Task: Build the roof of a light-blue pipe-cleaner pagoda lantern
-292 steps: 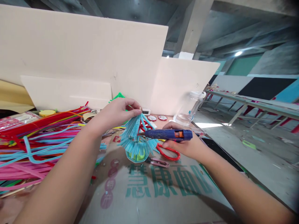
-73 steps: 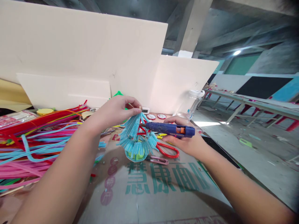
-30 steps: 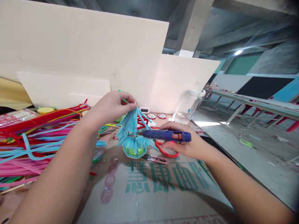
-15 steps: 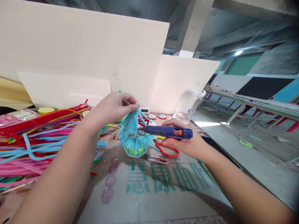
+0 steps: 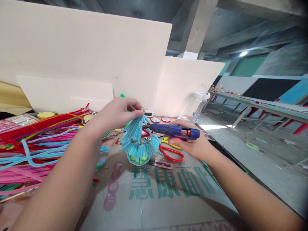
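Head view: the blue fringed model (image 5: 133, 131) stands upright below the left hand (image 5: 121, 110), which pinches its top, being nearer. To the model's right, the right hand (image 5: 190, 144) grasps the glue gun (image 5: 167, 129), long axis almost level, nozzle (image 5: 148, 127) toward the model.

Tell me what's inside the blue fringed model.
Red strips show through the gap near the glue gun, and something light green shows low down. Blue strips cover the rest.
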Demonstrator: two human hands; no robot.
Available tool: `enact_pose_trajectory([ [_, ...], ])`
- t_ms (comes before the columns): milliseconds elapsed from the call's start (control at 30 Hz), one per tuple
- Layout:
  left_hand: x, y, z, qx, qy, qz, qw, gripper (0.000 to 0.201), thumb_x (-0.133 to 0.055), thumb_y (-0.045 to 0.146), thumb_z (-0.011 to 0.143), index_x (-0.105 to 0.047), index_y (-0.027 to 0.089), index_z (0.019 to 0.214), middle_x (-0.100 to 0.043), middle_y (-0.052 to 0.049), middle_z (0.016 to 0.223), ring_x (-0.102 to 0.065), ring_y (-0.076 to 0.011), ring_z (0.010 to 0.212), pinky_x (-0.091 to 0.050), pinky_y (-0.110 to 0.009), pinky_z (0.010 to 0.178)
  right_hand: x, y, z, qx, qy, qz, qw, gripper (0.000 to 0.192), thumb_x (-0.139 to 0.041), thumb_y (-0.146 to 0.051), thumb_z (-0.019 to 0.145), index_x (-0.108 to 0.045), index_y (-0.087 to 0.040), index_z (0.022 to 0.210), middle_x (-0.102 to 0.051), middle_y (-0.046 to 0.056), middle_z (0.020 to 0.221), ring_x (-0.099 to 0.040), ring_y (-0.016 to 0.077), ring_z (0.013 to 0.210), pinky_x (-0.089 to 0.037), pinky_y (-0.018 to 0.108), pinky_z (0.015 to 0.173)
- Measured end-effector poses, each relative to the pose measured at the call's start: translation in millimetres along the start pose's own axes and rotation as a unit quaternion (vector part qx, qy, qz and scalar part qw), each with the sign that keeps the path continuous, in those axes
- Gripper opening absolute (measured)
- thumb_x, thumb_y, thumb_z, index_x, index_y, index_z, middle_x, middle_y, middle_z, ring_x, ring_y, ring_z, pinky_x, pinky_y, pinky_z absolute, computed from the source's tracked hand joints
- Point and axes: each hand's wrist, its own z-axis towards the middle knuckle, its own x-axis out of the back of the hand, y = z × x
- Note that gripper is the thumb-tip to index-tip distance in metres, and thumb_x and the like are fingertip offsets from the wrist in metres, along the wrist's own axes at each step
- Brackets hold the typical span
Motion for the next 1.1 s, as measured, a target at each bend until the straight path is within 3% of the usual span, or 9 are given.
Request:
enact_pose_trajectory([
  [200, 1.1, 1.1, -0.1, 0.008, -0.007, -0.001, 1.000, 0.021, -0.061, 0.036, 0.084, -0.072, 0.020, 0.091, -0.074, -0.002, 0.086, -0.068, -0.0178, 0.078, -0.048, -0.028, 0.069, -1.2, -3.1, 0.1, 0.000, 0.016, -0.031, 0.999, 0.038, -0.077, -0.037, 0.077, -0.060, -0.020, 0.107, -0.071, 0.006, 0.092, -0.068, 0.0192, 0.076, -0.055, 0.032, 0.067],
  [367, 0.5, -0.5, 0.8, 0.005, -0.008, -0.005, 1.000, 0.022, -0.060, 0.037, 0.084, -0.072, 0.020, 0.090, -0.075, -0.003, 0.088, -0.068, -0.0187, 0.081, -0.049, -0.029, 0.071, -1.7, -6.0, 1.7, 0.026, 0.047, -0.060, 0.997, 0.038, -0.076, -0.039, 0.078, -0.060, -0.023, 0.108, -0.070, 0.008, 0.107, -0.068, 0.0225, 0.092, -0.054, 0.036, 0.080],
  [633, 0.8, 0.7, -0.4, -0.001, -0.003, 0.006, 1.000, 0.022, -0.060, 0.037, 0.085, -0.072, 0.020, 0.090, -0.074, -0.002, 0.088, -0.067, -0.0185, 0.080, -0.047, -0.029, 0.071, -3.9, -3.5, 1.3, -0.016, 0.037, -0.043, 0.998, 0.043, -0.079, -0.040, 0.074, -0.058, -0.023, 0.108, -0.071, 0.006, 0.101, -0.069, 0.0217, 0.086, -0.055, 0.034, 0.073],
  [800, 1.5, 3.1, -1.1, 0.001, -0.004, 0.012, 1.000, 0.021, -0.060, 0.036, 0.085, -0.072, 0.020, 0.090, -0.074, -0.002, 0.087, -0.067, -0.0181, 0.079, -0.047, -0.029, 0.071, -4.9, -4.4, 1.3, 0.004, 0.034, -0.074, 0.997, 0.040, -0.079, -0.037, 0.075, -0.059, -0.023, 0.107, -0.072, 0.006, 0.098, -0.069, 0.0233, 0.091, -0.056, 0.035, 0.074],
  [1100, 1.6, 3.6, -1.1, 0.001, -0.003, 0.015, 1.000, 0.022, -0.059, 0.037, 0.085, -0.072, 0.020, 0.090, -0.074, -0.002, 0.087, -0.067, -0.0178, 0.079, -0.046, -0.029, 0.069, -6.1, -7.6, 2.0, -0.014, 0.005, -0.068, 0.998, 0.036, -0.076, -0.036, 0.078, -0.060, -0.023, 0.107, -0.073, 0.002, 0.086, -0.070, 0.0221, 0.081, -0.056, 0.036, 0.074],
])
